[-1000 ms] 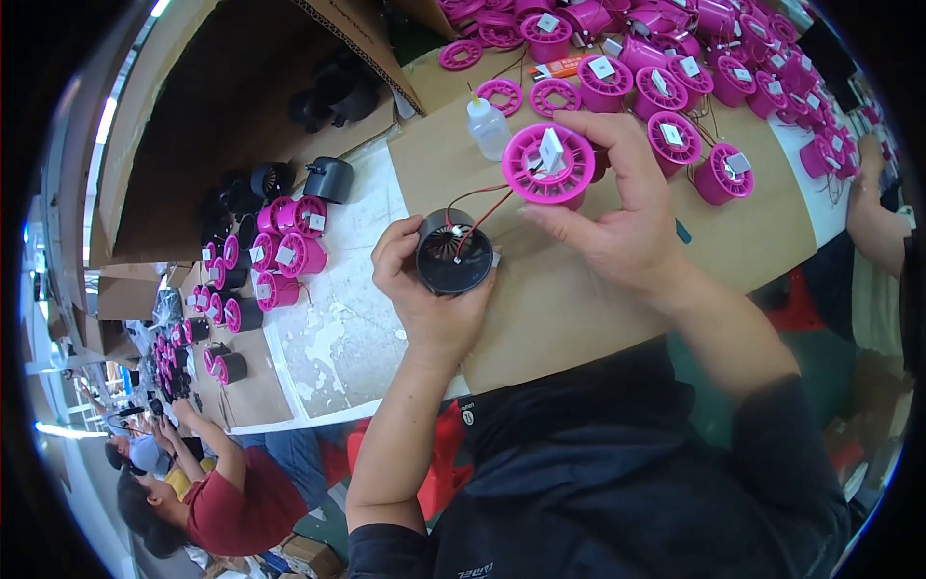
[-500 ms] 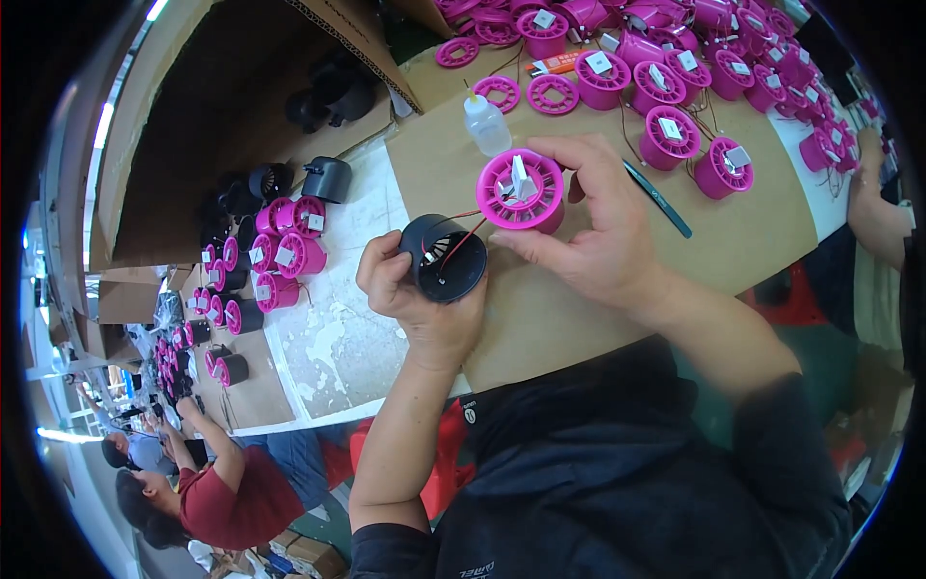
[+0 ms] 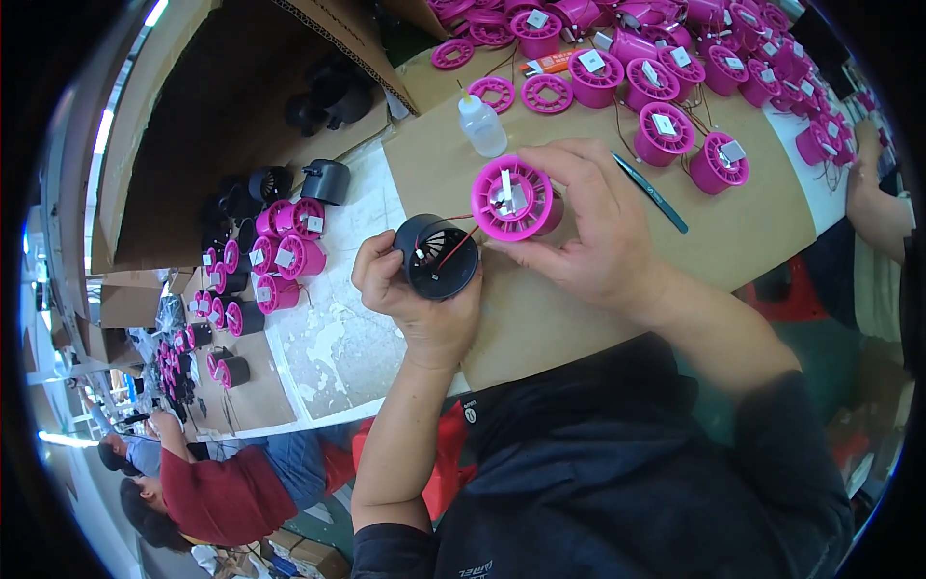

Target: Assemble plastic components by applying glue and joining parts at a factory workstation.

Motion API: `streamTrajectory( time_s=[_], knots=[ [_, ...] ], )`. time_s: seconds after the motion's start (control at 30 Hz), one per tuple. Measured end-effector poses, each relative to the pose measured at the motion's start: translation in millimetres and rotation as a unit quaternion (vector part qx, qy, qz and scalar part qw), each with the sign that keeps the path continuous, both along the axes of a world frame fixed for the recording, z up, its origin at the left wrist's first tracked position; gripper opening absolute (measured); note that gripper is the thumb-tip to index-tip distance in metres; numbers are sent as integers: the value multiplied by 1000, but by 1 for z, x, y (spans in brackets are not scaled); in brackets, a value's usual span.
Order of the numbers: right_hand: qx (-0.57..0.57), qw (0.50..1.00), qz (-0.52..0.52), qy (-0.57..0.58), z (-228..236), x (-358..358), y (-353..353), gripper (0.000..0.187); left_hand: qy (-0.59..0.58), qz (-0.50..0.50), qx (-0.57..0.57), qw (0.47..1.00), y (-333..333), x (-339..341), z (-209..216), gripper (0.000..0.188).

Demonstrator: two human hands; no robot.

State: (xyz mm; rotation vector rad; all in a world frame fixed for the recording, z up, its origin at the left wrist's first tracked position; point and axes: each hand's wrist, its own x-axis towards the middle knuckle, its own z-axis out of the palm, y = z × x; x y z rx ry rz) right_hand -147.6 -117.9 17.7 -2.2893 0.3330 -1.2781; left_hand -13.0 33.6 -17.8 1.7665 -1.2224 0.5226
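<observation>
My left hand [image 3: 420, 304] is wrapped round a round black plastic housing [image 3: 446, 283], its open end tilted up toward me, with slots and a small white connector showing inside. In my right hand [image 3: 598, 227] is a pink fan unit [image 3: 512, 200], held by its side between thumb and fingers. Its slotted round face is turned toward me, with a white piece in the middle. Thin red wires [image 3: 459, 249] run between the pink unit and the inside of the housing. The two parts are close together but apart.
Behind my hands stand a squeeze bottle [image 3: 482, 126] and pink rings [image 3: 547, 95]. Dark tweezers [image 3: 650, 193] lie right of them. Many pink units [image 3: 664, 134] crowd the far right. Pink and black assemblies [image 3: 301, 256] stand left, beside a large cardboard box [image 3: 145, 232]. Co-workers sit at left and right.
The pink fan unit has turned in my right hand, so its face points more toward me. My left hand keeps its hold on the black housing, nearly unmoved.
</observation>
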Motion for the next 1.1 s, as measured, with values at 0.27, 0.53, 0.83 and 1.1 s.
streamTrajectory(
  time_s=[0.27,0.53,0.83,1.1],
  knots=[
    [-26,999,-14,-21,-1,1,-1,58,22,4,-8,1000,0,1,-4,89],
    [-127,992,-20,6,2,-3,-2,59,75,-30,17,997,-1,3,2,84],
    [-151,988,39,23,3,-7,-2,55,176,-65,18,982,1,7,-3,81],
    [-131,983,130,-16,1,-9,2,50,201,-62,19,978,1,6,-3,80]
  ],
)
